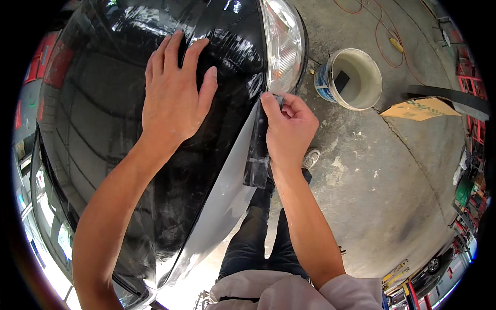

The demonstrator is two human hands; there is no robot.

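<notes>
My left hand (173,95) lies palm down on the glossy black car hood (175,196), fingers spread. Just behind the headlight (284,46), my right hand (292,124) pinches the upper end of a dark, wet-looking strip of sandpaper (256,160) between thumb and curled fingers. The strip hangs down along the fender (222,201), whose surface is a dull light grey beside the black hood. The gap between hood and fender runs close to the strip. My right palm is turned out of sight.
A white bucket (380,77) with a dark block inside stands on the concrete floor (372,196) to the right. Beyond it are a cardboard piece (421,108) and a thin red hose (380,26). My shoe (311,158) is beside the car.
</notes>
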